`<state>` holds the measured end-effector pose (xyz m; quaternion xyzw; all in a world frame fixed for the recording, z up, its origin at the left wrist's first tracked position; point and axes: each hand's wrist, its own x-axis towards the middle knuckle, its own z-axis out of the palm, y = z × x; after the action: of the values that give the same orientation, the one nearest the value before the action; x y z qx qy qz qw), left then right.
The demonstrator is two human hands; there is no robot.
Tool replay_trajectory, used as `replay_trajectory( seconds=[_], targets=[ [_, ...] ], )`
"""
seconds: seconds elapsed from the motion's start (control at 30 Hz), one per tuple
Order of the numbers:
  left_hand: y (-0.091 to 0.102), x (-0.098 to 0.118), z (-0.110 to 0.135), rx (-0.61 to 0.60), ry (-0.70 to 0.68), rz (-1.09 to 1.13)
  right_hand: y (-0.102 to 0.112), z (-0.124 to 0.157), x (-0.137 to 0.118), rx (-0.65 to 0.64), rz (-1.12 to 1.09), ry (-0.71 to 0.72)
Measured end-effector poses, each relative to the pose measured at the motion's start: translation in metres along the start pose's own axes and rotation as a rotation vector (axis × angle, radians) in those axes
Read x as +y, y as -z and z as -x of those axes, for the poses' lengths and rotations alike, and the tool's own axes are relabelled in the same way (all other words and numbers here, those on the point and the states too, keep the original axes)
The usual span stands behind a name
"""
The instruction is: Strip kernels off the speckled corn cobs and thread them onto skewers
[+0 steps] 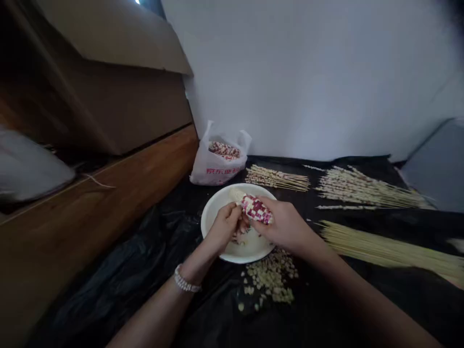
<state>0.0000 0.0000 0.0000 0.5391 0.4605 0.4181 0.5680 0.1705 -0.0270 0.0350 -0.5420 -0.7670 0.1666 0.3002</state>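
Over a white basin (210,200), my right hand (288,224) is wrapped round an ear of corn (256,209) with mixed dark-red and cream kernels. The ear's far left end is a bare pale cob, stripped of kernels. My left hand (226,224) is closed, thumb and fingers pressed against the ear where the kernels begin; what lies under the fingertips is hidden. A few loose kernels (242,238) lie at the bottom of the basin. A beaded bracelet (185,280) circles my left wrist.
Behind the basin stands a white plastic bag (217,173) of speckled corn. Loose pale seed-like pieces (273,276) lie in front on black sheeting (137,270). To the right are beaded stick bundles (279,178) and thin bare sticks (384,246). A cardboard box (137,101) stands left.
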Motion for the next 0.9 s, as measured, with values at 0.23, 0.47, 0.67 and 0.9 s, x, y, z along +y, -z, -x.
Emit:
replay_trajectory(
  seconds=[0.23,0.47,0.67,0.9],
  targets=[
    [0.003,0.005,-0.002,-0.095,0.039,0.081,0.010,-0.001,-0.002,-0.006,-0.011,-0.012],
    [0.005,0.007,0.001,-0.146,-0.031,-0.018,0.009,0.000,-0.001,0.002,-0.022,-0.016],
    [0.004,0.003,0.001,-0.053,-0.057,-0.173,0.003,0.001,-0.002,-0.010,0.000,-0.011],
    [0.002,0.007,0.003,-0.070,-0.057,-0.113,0.014,-0.001,0.000,-0.018,-0.023,-0.041]
  ],
)
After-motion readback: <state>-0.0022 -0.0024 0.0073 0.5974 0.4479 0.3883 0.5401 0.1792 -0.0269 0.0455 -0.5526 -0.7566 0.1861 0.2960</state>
